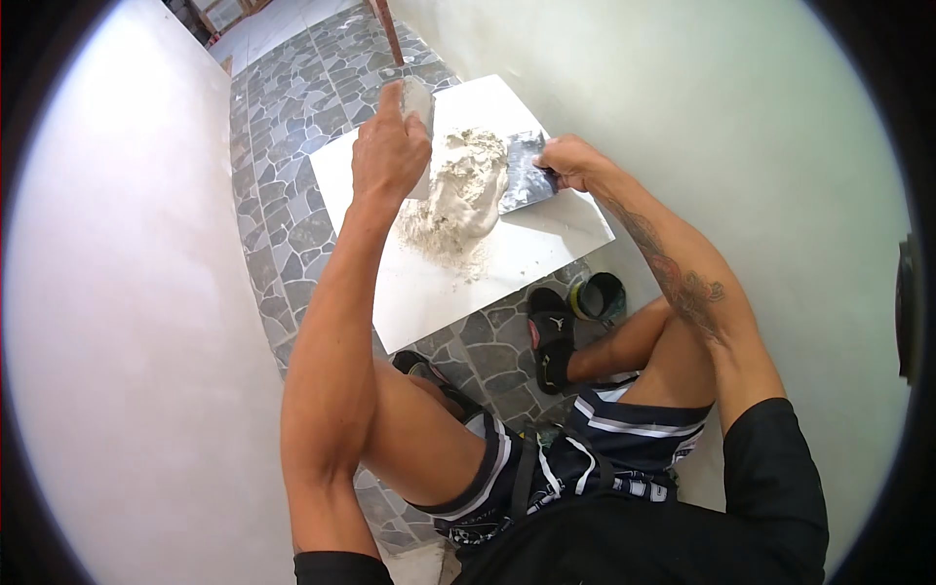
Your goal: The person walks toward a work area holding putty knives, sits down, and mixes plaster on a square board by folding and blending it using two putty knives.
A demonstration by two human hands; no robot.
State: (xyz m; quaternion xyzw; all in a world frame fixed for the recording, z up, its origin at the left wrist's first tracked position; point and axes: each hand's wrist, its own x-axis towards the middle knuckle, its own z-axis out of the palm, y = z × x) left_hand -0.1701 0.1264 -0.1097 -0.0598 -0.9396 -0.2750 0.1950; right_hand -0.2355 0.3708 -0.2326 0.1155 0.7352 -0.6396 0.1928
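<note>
A heap of wet off-white putty, crumbly at its near left edge, lies on a white board. My right hand grips a broad putty knife, its grey blade smeared white and resting against the right side of the heap. At the heap's left, my left hand is closed around a flat, putty-coated scraper. My fingers and palm hide much of this tool, so its handle cannot be made out.
The board lies on a grey stone-patterned floor between a white wall and a pale greenish wall. A dark round tub stands beside my foot, near the board's edge. A brown wooden leg rises beyond the board.
</note>
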